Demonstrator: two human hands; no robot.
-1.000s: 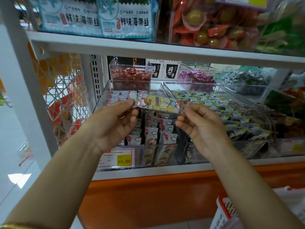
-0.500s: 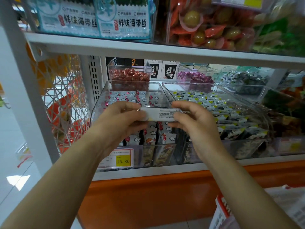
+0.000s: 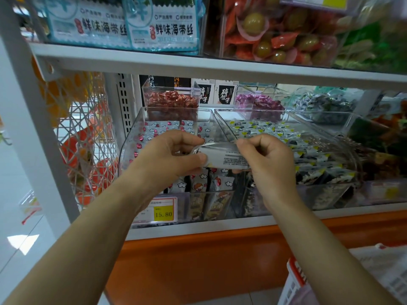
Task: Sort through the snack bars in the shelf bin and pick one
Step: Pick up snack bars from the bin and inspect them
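**A:** Starting at the left, what is there?

**B:** A white wire rack [image 3: 83, 139] hangs at the side of the shelving, with orange packets behind its mesh. Just right of it stands the clear shelf bin [image 3: 137, 137], packed with small wrappers printed with clouds and red dots. A yellow price tag [image 3: 163, 213] reading 15.80 is fixed to its front.

**A:** And the left hand?

**B:** The left hand [image 3: 167, 157] is raised in front of that bin, its forearm climbing from the lower left corner and its back towards the camera. The fingers are curled, and the thumb presses the left end of the snack bar [image 3: 229, 157] against them.

**A:** So where is the bar?

**B:** In the air between the two hands, held roughly level before the bin, above the wrappers. Its pale back, with fine print, faces the camera.

**A:** The right hand?

**B:** The right hand [image 3: 267, 159] mirrors the other, its forearm rising from the lower right. Its curled fingers and thumb pinch the bar's right end.

**A:** Further right?

**B:** A second bin [image 3: 350, 150] of dark and yellow packets sits just beside the first. A red-rimmed shopping basket [image 3: 294, 280] shows in the lower right corner, below the shelf [image 3: 198, 231]
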